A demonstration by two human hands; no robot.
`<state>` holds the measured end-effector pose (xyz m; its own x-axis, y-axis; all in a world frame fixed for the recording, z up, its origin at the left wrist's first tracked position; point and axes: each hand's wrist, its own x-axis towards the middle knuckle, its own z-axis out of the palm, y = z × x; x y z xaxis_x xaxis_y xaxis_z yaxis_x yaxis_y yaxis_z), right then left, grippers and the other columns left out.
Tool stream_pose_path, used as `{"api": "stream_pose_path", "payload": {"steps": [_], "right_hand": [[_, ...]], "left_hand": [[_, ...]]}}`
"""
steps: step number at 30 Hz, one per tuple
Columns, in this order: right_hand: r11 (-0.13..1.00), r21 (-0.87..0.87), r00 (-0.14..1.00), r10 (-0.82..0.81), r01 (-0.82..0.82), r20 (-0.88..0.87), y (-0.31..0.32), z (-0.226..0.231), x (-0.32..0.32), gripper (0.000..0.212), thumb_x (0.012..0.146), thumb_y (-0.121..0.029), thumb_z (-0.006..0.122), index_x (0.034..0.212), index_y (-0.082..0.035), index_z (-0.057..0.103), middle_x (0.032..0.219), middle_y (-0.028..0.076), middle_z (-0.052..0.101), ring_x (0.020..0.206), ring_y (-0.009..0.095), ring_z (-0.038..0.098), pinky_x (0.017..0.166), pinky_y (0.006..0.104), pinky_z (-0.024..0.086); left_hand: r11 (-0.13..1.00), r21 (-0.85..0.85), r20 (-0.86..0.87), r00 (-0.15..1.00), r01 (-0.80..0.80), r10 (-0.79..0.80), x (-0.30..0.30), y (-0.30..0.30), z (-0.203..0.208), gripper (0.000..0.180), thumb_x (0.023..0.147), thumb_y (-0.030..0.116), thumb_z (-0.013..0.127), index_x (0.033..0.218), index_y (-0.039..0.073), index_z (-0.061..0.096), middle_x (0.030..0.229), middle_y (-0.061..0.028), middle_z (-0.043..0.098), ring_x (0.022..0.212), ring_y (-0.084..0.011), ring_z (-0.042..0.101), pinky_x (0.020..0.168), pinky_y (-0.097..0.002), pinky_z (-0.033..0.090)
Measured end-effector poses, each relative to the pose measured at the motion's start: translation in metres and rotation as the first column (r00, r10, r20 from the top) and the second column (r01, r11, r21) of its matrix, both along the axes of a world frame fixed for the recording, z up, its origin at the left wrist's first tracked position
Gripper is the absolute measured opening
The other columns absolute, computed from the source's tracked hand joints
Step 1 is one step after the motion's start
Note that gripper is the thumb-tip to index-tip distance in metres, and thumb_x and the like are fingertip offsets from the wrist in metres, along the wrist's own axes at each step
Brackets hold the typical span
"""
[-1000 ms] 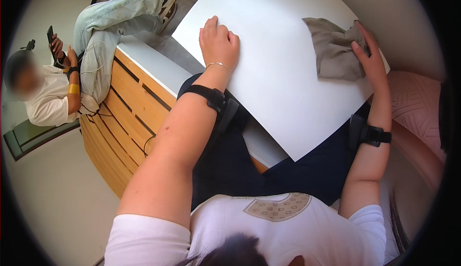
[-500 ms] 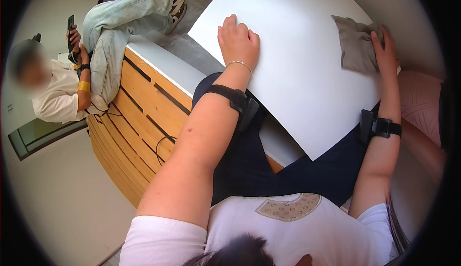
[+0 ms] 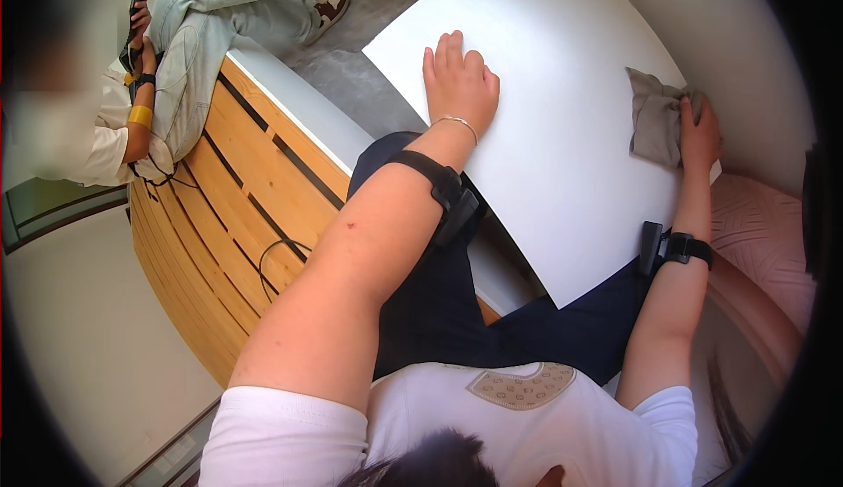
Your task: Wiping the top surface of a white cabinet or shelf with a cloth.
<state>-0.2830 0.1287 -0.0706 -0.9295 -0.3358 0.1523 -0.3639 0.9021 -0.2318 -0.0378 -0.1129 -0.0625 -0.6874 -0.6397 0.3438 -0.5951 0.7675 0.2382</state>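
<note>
Where right hand [image 3: 700, 140] holds cloth [image 3: 654, 120], edge [image 3: 674, 77] adjoins; tabletop [image 3: 553, 162] (white) spreads leftward.

The grey cloth [image 3: 655, 120] has slid nearer the right edge of the tabletop [image 3: 544, 153] than 1 second ago.

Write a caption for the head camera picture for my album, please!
Left hand on a white table, right hand on a crumpled grey cloth.
</note>
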Motion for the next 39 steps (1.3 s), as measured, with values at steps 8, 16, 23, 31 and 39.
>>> {"api": "stream_pose_path", "payload": {"steps": [8,16,23,31,39], "right_hand": [[0.990,0.094,0.995,-0.102,0.103,-0.016,-0.009,0.010,0.005,0.053,0.077,-0.049,0.038,0.114,-0.011,0.044,0.113,0.012,0.045,0.105,0.028,0.042,0.084,0.0429,0.032],[0.980,0.152,0.989,-0.140,0.132,0.047,-0.025,0.018,0.003,0.054,0.077,-0.050,0.033,0.113,-0.010,0.045,0.110,0.014,0.047,0.101,0.031,0.045,0.083,0.0419,0.034],[0.953,0.210,0.953,-0.255,0.220,0.161,-0.031,0.029,-0.010,0.057,0.078,-0.051,0.029,0.119,-0.012,0.037,0.117,0.014,0.041,0.108,0.031,0.039,0.085,0.0467,0.030],[0.928,0.368,0.978,-0.025,-0.054,0.206,-0.029,0.026,0.089,0.062,0.078,-0.053,0.034,0.127,-0.017,0.021,0.133,0.016,0.014,0.119,0.038,0.015,0.091,0.0547,0.020],[0.871,0.362,0.933,0.250,-0.333,0.259,-0.043,0.042,0.180,0.071,0.074,-0.048,0.047,0.128,-0.014,0.016,0.133,0.018,0.005,0.121,0.039,0.007,0.086,0.0595,0.021]], "left_hand": [[1.000,0.025,0.016,1.000,-0.018,0.017,0.001,0.004,-0.001,0.013,0.073,0.015,0.048,0.075,0.003,0.052,0.116,-0.0144,0.038,0.113,-0.0258,0.031,0.096,-0.0405,0.020],[0.998,0.063,0.043,0.999,-0.028,0.025,0.004,0.000,0.004,0.014,0.073,0.017,0.048,0.077,0.004,0.053,0.118,-0.0143,0.037,0.114,-0.0251,0.029,0.096,-0.0400,0.020],[0.998,0.061,0.108,0.994,-0.025,0.018,0.000,0.000,0.006,0.021,0.075,0.025,0.046,0.084,0.007,0.053,0.121,-0.0119,0.035,0.118,-0.0237,0.024,0.097,-0.0409,0.015],[0.995,0.093,0.106,0.994,-0.023,0.013,0.001,0.002,0.007,0.024,0.075,0.026,0.046,0.088,0.008,0.053,0.122,-0.0108,0.035,0.118,-0.0228,0.024,0.098,-0.0405,0.015],[0.998,0.061,0.058,0.998,-0.021,0.018,0.001,-0.001,0.004,0.022,0.074,0.023,0.046,0.086,0.007,0.055,0.120,-0.0117,0.038,0.117,-0.0238,0.027,0.097,-0.0411,0.016]]}}
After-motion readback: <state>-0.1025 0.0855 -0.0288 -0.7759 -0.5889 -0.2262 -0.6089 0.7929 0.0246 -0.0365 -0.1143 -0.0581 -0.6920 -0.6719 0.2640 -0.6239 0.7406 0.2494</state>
